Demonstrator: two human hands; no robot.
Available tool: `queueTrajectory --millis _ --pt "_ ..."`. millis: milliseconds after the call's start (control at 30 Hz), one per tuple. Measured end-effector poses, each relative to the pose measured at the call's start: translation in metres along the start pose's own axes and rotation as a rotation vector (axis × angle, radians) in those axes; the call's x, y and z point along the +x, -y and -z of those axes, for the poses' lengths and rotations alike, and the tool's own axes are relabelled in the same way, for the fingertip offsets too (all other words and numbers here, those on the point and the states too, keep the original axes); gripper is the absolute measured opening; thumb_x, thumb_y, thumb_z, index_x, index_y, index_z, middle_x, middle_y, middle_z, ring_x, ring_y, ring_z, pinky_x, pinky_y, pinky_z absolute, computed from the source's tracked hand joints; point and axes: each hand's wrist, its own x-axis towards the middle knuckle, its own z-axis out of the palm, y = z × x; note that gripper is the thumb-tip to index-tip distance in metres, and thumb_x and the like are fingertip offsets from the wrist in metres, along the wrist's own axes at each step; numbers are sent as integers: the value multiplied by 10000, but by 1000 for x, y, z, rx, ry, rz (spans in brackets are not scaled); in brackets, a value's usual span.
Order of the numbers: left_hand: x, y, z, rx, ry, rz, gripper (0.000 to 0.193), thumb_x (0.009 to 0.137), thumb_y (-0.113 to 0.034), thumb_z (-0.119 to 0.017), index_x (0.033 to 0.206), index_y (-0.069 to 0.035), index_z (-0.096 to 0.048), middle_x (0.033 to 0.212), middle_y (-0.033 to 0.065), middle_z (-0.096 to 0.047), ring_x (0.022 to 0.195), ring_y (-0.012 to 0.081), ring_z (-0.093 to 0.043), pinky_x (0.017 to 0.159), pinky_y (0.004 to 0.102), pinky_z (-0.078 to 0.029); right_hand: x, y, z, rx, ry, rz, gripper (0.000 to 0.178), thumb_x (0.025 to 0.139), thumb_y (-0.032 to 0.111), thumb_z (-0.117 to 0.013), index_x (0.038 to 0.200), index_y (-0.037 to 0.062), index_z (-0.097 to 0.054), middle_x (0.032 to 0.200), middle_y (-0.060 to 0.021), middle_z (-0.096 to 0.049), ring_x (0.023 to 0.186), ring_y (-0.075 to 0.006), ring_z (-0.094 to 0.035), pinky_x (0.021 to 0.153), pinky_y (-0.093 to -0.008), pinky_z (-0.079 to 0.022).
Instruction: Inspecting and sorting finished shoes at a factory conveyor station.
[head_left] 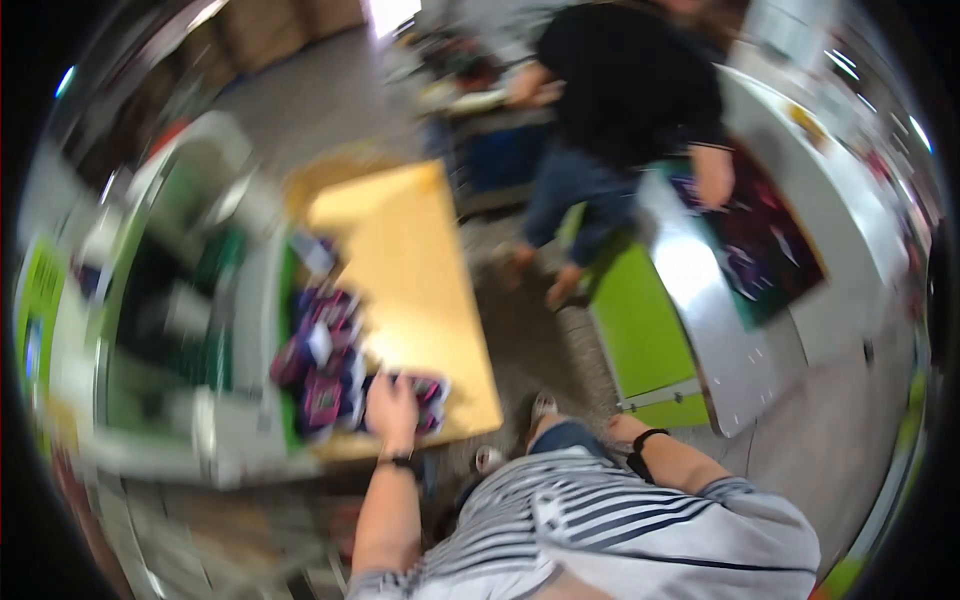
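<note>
My left hand (pixel 392 408) is at the front of the light wooden table (pixel 425 290), its fingers closed over a flat dark navy piece with pink and white markings (pixel 430 392). Blur hides its exact kind. Just left of that hand, a heap of similar dark navy and pink pieces (pixel 325 400) lies along the table's left edge. My right hand (pixel 628 430) hangs low at my right side, off any surface, near the front of the metal-topped table. Its fingers are smeared by motion.
A pale machine with a green strip (pixel 262 340) stands against the table's left side. At right is a green-sided table with a shiny metal top (pixel 690 260), holding a dark sheet (pixel 775 240) with similar pieces. A person in black (pixel 635 85) stands beside it, across the aisle.
</note>
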Motion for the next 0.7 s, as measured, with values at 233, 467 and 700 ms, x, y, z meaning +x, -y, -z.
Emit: queueTrajectory --millis 233,467,700 --pt "-8 40 -6 128 -156 24 471 956 -420 -581 1209 -29 -652 1323 154 -639 1235 336 -579 965 483 -481 56 81 23 21 -11 349 309 893 215 -673 1142 34 -702 983 -194 -729 901 -313 -709 801 -375 -551" --pt "-4 33 -2 172 -184 21 438 924 -369 -646 1191 -23 -673 1308 174 -648 1238 364 -582 947 480 -478 137 325 72 203 -149 932 194 929 118 -648 1084 12 -695 961 -170 -701 875 -281 -691 787 -349 -541" --pt "-14 31 9 165 -90 125 501 869 -408 -704 1244 -80 -646 1343 141 -633 1255 336 -586 935 452 -488 209 597 40 71 20 1129 625 880 281 -745 1374 -25 -514 1270 -256 -606 1159 -370 -603 1003 -424 -484"
